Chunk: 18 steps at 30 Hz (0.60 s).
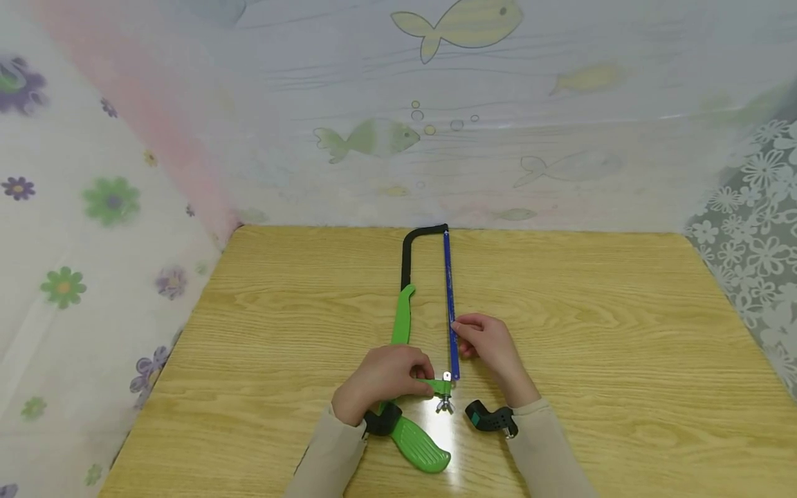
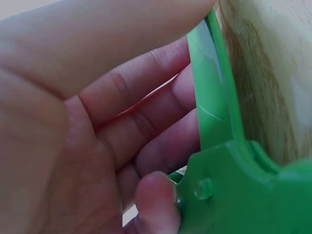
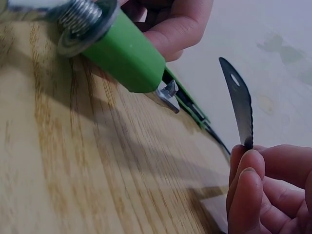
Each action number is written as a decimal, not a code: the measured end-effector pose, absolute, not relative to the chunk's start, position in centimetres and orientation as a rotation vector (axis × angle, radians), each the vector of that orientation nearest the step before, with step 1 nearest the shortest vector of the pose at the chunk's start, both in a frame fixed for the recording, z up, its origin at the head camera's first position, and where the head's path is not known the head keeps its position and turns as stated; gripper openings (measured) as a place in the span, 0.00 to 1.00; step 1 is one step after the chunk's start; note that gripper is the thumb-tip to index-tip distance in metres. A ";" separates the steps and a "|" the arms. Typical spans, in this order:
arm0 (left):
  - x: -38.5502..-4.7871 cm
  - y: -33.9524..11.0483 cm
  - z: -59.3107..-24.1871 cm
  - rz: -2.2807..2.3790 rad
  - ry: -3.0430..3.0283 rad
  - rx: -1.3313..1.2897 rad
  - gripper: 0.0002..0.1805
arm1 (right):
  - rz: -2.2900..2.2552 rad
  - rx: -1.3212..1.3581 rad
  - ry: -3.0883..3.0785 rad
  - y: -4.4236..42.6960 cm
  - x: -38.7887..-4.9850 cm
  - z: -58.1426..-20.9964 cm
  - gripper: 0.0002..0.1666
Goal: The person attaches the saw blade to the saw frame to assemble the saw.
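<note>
A hacksaw with a green and black frame (image 1: 402,318) lies on the table, its ribbed green handle (image 1: 422,446) nearest me. My left hand (image 1: 389,373) grips the green front arm of the frame, thumb and fingers around it, also seen in the left wrist view. From that arm's end stick out a metal blade pin (image 3: 169,96) and a wing nut (image 1: 445,407). My right hand (image 1: 495,346) pinches the blue saw blade (image 1: 450,277) near its lower end. The blade's far end meets the black frame tip. Its holed near end (image 3: 236,80) stands apart from the pin.
The wood-grain table (image 1: 591,297) stretches to both sides of the saw. A fish-printed curtain (image 1: 373,173) borders its back edge, and a flowered sheet (image 1: 112,277) hangs at the left. Black wrist mounts (image 1: 492,418) sit below both hands.
</note>
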<state>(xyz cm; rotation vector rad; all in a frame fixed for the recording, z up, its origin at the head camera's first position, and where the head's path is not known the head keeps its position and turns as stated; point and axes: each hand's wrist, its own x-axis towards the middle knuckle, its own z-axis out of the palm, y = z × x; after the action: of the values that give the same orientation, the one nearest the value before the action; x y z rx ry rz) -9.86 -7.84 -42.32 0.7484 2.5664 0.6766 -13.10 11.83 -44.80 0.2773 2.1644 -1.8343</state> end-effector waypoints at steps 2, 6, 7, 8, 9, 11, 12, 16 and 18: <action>-9.8 -7.8 -42.3 0.676 2.566 0.746 0.07 | -1.825 0.270 2.169 11.9 -13.1 -44.8 0.18; -9.8 -7.9 -42.4 0.676 2.565 0.743 0.07 | -1.806 0.244 2.185 11.9 -13.0 -45.0 0.18; -9.8 -7.9 -42.4 0.675 2.565 0.744 0.07 | -1.803 0.236 2.185 11.9 -13.0 -45.0 0.19; -9.9 -7.9 -42.5 0.675 2.566 0.745 0.07 | -1.800 0.229 2.184 11.9 -12.9 -45.0 0.19; -9.9 -7.9 -42.5 0.673 2.567 0.746 0.07 | -1.799 0.222 2.182 11.9 -12.9 -45.0 0.19; -9.9 -7.9 -42.5 0.669 2.569 0.750 0.07 | -1.796 0.199 2.173 11.9 -12.9 -45.1 0.19; -9.9 -7.9 -42.5 0.667 2.569 0.752 0.07 | -1.790 0.180 2.171 12.0 -12.9 -45.1 0.20; -10.0 -7.9 -42.6 0.656 2.571 0.756 0.07 | -1.775 0.121 2.141 12.1 -12.7 -45.0 0.21; -10.0 -7.9 -42.7 0.650 2.573 0.758 0.08 | -1.747 0.081 2.129 12.3 -12.6 -44.9 0.22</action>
<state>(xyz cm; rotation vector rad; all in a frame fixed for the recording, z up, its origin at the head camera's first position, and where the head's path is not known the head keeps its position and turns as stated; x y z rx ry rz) -10.03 -7.86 -42.70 0.7584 2.5728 0.6501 -12.59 12.26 -44.91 0.0806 2.1295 -1.7467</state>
